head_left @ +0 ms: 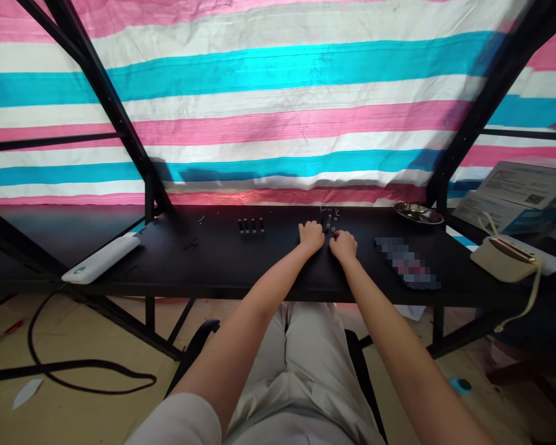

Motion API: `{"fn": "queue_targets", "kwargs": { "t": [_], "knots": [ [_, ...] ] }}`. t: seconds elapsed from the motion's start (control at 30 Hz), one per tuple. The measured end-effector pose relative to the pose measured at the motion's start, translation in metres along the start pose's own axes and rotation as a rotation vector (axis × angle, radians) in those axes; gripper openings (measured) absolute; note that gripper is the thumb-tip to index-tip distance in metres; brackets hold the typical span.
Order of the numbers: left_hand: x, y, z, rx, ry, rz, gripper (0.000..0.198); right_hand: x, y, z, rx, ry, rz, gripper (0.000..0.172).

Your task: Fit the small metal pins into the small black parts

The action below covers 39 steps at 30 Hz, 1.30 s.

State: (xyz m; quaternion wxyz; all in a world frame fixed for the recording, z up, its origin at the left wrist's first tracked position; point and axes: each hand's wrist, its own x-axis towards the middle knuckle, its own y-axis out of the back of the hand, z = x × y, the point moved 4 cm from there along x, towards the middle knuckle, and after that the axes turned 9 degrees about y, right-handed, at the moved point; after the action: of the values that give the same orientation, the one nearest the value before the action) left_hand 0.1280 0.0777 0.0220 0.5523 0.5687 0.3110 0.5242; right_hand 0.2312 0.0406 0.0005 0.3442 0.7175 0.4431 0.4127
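On the table (204,262), left to right: a case (102,258), 4 small cylinders (247,226) in a row, the left hand (312,236), the right hand (343,246), a pixelated item (405,262); a dish (418,214) sits far right. Small parts (329,221) lie beyond the hands.

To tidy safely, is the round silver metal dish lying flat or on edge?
Lying flat: the dish rests with broad face upward.

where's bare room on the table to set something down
Bare table shows between the row of small black pieces and the front edge, and between the right hand and the metal dish. Crowded: more small pieces beside and just beyond the left hand.
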Motion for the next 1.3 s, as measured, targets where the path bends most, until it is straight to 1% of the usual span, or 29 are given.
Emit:
{"fn": "queue_targets", "kwargs": {
  "t": [0.1,0.27,0.4,0.53,0.7,0.93,1.07,1.3],
  "knots": [
    [-0.004,0.007,-0.016,0.025,-0.015,-0.003,0.022,0.005,-0.002,0.001,-0.026,-0.013,0.008,0.036],
    [-0.018,0.02,-0.056,-0.011,-0.009,0.017,0.02,0.014,-0.005,0.002,-0.039,-0.063,0.004,0.041],
    [-0.037,0.026,-0.085,-0.093,0.039,0.005,0.017,0.022,-0.006,0.005,-0.023,-0.084,0.013,0.043],
    [-0.054,0.028,-0.104,-0.185,0.114,0.011,0.017,0.03,-0.01,0.008,0.011,-0.073,0.017,0.039],
    [-0.063,0.032,-0.111,-0.252,0.146,0.046,0.017,0.034,-0.013,0.011,0.041,-0.043,0.015,0.032],
    [-0.063,0.032,-0.114,-0.349,0.158,0.074,0.014,0.029,-0.014,0.011,0.078,-0.005,0.033,0.017],
    [-0.061,0.03,-0.118,-0.386,0.185,0.075,0.014,0.026,-0.015,0.012,0.096,0.043,0.046,0.013],
    [-0.061,0.03,-0.12,-0.414,0.18,0.095,0.013,0.023,-0.017,0.01,0.131,0.094,0.024,0.01]
  ]
}}
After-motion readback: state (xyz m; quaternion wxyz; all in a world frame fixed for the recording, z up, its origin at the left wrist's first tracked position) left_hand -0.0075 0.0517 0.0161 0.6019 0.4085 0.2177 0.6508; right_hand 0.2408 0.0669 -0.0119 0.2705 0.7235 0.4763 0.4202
